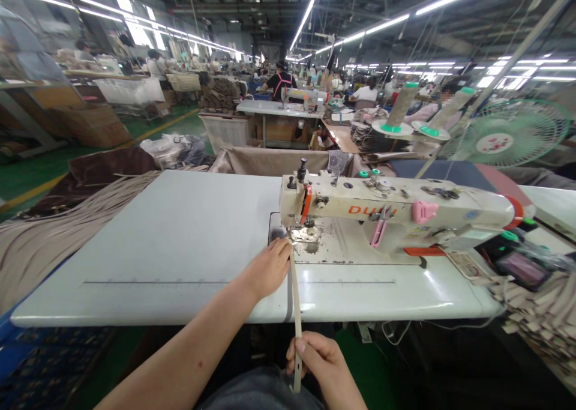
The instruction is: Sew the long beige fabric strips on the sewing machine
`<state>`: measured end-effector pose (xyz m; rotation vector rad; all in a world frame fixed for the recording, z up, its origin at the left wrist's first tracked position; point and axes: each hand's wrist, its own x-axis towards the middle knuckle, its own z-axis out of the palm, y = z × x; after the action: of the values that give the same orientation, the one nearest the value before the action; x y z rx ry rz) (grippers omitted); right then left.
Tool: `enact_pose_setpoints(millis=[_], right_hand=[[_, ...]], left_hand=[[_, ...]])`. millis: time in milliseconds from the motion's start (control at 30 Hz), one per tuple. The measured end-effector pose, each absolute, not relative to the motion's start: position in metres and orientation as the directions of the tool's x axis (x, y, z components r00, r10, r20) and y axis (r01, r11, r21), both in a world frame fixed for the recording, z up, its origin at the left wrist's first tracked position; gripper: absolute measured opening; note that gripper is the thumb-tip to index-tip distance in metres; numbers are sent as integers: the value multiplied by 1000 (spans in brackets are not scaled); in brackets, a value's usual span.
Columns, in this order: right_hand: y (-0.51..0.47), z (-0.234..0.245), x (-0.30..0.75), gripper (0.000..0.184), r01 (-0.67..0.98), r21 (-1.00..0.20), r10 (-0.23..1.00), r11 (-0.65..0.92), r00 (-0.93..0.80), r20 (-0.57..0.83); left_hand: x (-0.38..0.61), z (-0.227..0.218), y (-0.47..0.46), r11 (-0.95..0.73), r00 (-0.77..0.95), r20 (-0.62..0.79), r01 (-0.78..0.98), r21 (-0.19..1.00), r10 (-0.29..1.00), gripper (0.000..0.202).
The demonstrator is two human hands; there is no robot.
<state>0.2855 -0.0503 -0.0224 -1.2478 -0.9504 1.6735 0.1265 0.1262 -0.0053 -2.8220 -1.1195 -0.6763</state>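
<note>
At sewing machine (pixel 400 201), L hand (pixel 271 266) on beige strip (pixel 295 296), grip unclear, R hand (pixel 318 356) pinching it nr lower end.

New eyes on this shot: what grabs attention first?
Probably the big white sewing machine with orange trim, on the table's right half. Next, the narrow beige strip running from the left grip near the needle end, over the front edge, to the right grip. Then the green fan behind the machine at far right.
</note>
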Motion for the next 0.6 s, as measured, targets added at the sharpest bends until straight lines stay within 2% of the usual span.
enact_pose_setpoints(millis=[333, 600], right_hand=[[-44, -18, 288, 45, -184, -930, 947, -320, -102, -305], [-45, -19, 294, 35, -52, -992, 978, -114, -181, -103]], left_hand=[[123, -3, 122, -749, 647, 400, 637, 184, 649, 17], [122, -4, 123, -754, 658, 403, 640, 147, 636, 15]])
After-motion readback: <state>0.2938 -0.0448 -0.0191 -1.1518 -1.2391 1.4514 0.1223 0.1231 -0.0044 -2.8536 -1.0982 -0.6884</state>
